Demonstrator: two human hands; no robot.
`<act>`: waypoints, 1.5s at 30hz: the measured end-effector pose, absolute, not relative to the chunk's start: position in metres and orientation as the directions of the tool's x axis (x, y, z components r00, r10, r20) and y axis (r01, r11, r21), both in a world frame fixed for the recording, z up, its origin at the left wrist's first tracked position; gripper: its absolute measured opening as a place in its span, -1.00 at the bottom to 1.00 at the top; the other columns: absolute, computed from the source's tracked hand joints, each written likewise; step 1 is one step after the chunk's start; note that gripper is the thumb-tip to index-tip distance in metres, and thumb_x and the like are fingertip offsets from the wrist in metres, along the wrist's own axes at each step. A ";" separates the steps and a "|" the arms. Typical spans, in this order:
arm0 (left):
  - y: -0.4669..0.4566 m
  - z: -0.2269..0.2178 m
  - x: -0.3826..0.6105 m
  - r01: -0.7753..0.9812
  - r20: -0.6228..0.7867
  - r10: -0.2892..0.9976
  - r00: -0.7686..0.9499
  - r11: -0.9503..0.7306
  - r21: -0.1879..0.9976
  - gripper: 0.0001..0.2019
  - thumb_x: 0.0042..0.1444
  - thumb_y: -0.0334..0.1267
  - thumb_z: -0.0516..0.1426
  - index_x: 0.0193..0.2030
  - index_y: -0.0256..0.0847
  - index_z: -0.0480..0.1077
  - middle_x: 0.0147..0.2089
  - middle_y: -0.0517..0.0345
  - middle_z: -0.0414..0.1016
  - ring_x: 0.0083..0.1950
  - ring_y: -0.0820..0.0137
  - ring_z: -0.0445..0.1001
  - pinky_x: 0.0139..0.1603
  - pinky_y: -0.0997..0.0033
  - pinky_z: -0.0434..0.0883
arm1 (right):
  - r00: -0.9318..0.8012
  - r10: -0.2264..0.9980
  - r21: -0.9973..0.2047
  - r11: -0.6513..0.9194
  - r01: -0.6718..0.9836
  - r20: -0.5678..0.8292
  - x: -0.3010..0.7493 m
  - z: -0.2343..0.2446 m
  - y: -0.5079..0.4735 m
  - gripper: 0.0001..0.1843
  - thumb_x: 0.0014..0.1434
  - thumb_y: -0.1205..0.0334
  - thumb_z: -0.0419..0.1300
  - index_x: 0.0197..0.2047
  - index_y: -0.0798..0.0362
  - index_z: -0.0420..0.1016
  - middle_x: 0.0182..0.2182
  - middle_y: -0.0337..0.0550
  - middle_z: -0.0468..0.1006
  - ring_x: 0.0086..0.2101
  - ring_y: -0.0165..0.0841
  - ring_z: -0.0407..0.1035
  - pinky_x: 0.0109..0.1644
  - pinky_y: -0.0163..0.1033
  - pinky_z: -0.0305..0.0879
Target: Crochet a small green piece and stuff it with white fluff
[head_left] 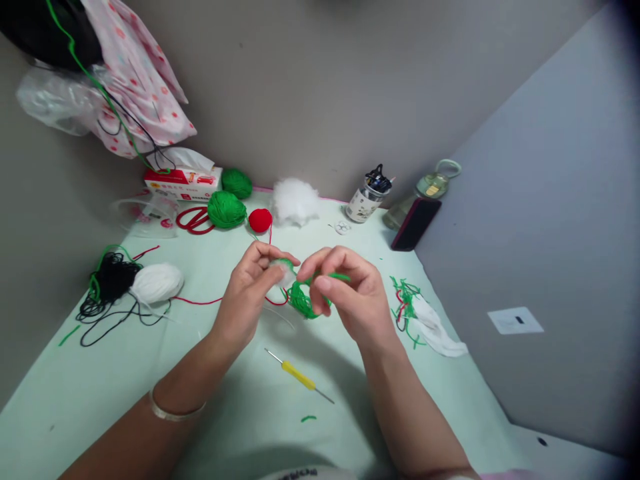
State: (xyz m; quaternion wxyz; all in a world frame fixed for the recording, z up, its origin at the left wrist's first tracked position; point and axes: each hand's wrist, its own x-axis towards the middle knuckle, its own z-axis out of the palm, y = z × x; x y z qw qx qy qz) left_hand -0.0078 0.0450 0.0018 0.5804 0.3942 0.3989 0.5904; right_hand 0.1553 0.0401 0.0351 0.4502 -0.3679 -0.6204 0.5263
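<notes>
My left hand [247, 293] is closed in a pinch on a small green crocheted piece [284, 265] with white stuffing showing in it. My right hand [350, 293] is closed too, pinching a strand of green yarn [301, 300] that hangs in a loose tangle between the hands. A red thread [200, 301] runs under my left hand toward the red yarn ball [261, 220]. A yellow-handled crochet hook [299, 375] lies on the pale green table [100, 387] just below my hands. A bangle is on my left wrist.
Two green yarn balls [227, 209], red scissors [194, 220], a tissue box [183, 183] and white stuffing [296, 200] stand at the back. White yarn [157, 282] and black yarn [111, 280] lie left. A jar [367, 197], a phone [416, 223], a bottle [430, 188] and yarn scraps [407, 300] lie right.
</notes>
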 end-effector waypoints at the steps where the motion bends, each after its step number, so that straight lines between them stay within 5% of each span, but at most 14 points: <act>1: 0.044 0.002 -0.008 -0.385 -0.010 1.000 -0.017 0.003 0.923 -0.92 0.17 -0.34 0.24 -0.24 -0.11 0.43 -0.21 0.21 0.61 -0.16 0.34 0.48 -0.05 0.31 0.34 | -0.275 0.946 -0.981 0.188 0.042 0.170 0.155 0.034 0.041 -0.82 0.30 0.08 0.25 -0.19 -0.06 0.35 -0.09 -0.17 0.60 -0.53 -0.49 0.32 -0.47 -0.27 0.28; 4: 0.043 0.002 -0.007 -0.428 -0.043 0.998 -0.049 0.018 0.904 -0.89 0.13 -0.36 0.26 -0.26 -0.11 0.41 -0.20 0.21 0.60 -0.19 0.37 0.47 -0.06 0.32 0.33 | -0.223 0.937 -0.863 0.337 0.377 0.269 0.154 0.033 0.042 -0.79 0.31 0.22 0.24 0.00 -0.06 0.38 -0.06 -0.16 0.56 -0.41 -0.45 0.33 -0.29 -0.25 0.30; 7: 0.043 0.001 -0.005 -0.434 -0.044 0.996 -0.074 0.008 0.901 -0.88 0.08 -0.35 0.28 -0.29 -0.12 0.42 -0.18 0.19 0.57 -0.17 0.36 0.46 -0.08 0.34 0.33 | -0.343 0.885 -0.671 0.463 0.580 0.314 0.153 0.029 0.044 -0.96 0.37 0.24 0.19 -0.18 -0.02 0.44 -0.26 -0.18 0.52 -0.27 -0.34 0.36 -0.14 -0.21 0.27; 9: 0.043 0.000 -0.003 -0.438 -0.055 0.997 -0.060 0.024 0.899 -0.88 0.07 -0.33 0.28 -0.30 -0.13 0.41 -0.22 0.20 0.54 -0.20 0.37 0.43 -0.12 0.34 0.33 | -0.371 0.878 -0.642 0.475 0.602 0.302 0.152 0.026 0.046 -0.84 0.39 0.25 0.16 -0.29 0.00 0.43 -0.35 -0.19 0.49 -0.26 -0.32 0.35 -0.15 -0.21 0.23; 18: 0.042 -0.001 -0.001 -0.460 -0.055 0.994 0.097 0.094 0.883 -0.85 0.19 -0.21 0.31 -0.23 -0.12 0.42 -0.23 0.20 0.52 -0.17 0.38 0.43 -0.11 0.39 0.33 | -0.156 0.987 -0.934 0.080 0.347 0.027 0.149 0.021 0.052 -0.74 0.23 0.19 0.24 -0.48 0.02 0.35 -0.64 -0.44 0.17 -0.57 -0.49 0.00 -0.49 -0.30 -0.12; 29: 0.050 -0.015 -0.001 -0.366 0.110 0.991 -0.070 -0.128 0.922 -0.90 0.11 -0.37 0.28 -0.30 -0.13 0.44 -0.25 0.17 0.55 -0.15 0.34 0.49 -0.04 0.35 0.39 | -0.311 0.948 -0.861 0.217 0.460 0.072 0.138 0.037 0.032 -0.73 0.38 0.24 0.07 -0.39 0.01 0.36 -0.54 -0.36 0.25 -0.49 -0.45 0.09 -0.35 -0.29 0.03; 36: 0.048 -0.019 0.000 -0.257 0.270 0.947 -0.176 -0.309 0.915 -0.89 0.18 -0.34 0.29 -0.20 -0.11 0.45 -0.12 0.14 0.52 0.01 0.31 0.51 0.09 0.29 0.42 | -0.270 0.960 -0.996 -0.055 0.066 -0.071 0.137 0.019 0.051 -0.59 0.21 -0.11 0.29 -0.45 0.03 0.39 -0.63 -0.44 0.09 -0.56 -0.50 -0.09 -0.49 -0.31 -0.14; 40: 0.047 -0.017 0.000 -0.224 0.298 0.943 -0.146 -0.325 0.919 -0.87 0.19 -0.32 0.30 -0.17 -0.12 0.45 -0.10 0.12 0.51 0.03 0.30 0.51 0.12 0.26 0.43 | -0.230 0.969 -0.996 -0.089 0.032 -0.094 0.140 0.018 0.057 -0.54 0.10 -0.13 0.38 -0.51 0.03 0.33 -0.66 -0.47 0.05 -0.58 -0.53 -0.15 -0.52 -0.31 -0.22; 45: 0.043 -0.008 -0.008 -0.252 0.204 0.977 0.055 -0.184 0.950 -0.79 0.22 -0.25 0.32 -0.04 -0.07 0.45 0.03 0.13 0.51 0.13 0.30 0.47 0.18 0.28 0.37 | -0.101 0.994 -0.982 0.063 0.180 0.046 0.141 0.018 0.053 -0.67 0.18 0.07 0.32 -0.52 0.03 0.38 -0.67 -0.46 0.06 -0.59 -0.53 -0.13 -0.51 -0.28 -0.21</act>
